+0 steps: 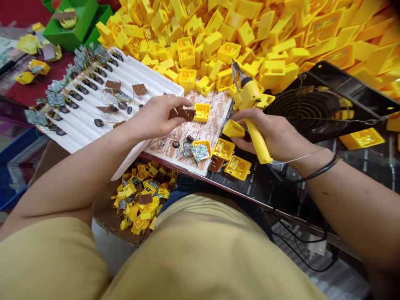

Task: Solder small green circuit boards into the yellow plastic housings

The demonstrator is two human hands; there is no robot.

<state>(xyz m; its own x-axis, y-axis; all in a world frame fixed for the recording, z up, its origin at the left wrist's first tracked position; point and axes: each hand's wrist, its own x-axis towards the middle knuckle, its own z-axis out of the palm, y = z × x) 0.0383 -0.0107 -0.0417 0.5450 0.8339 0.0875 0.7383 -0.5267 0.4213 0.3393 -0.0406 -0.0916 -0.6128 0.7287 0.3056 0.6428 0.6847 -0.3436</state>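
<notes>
My left hand (158,116) is closed in a pinch on a small brown circuit board (184,113), holding it against an open yellow plastic case (202,112) on the printed work mat (215,125). My right hand (275,133) is wrapped round the handle of a yellow soldering iron (251,108), whose tip points up and away, and it also holds a yellow case part (233,129) between thumb and fingers. Three more yellow cases (223,149) and a loose board with metal contacts (200,152) lie on the mat below my hands.
A huge heap of yellow cases (250,29) fills the back. A white ribbed tray (93,104) on the left carries several boards with wired parts. A black fan (312,110) stands at right. A box of finished yellow pieces (140,196) sits below the table edge. Green bins (75,21) are far left.
</notes>
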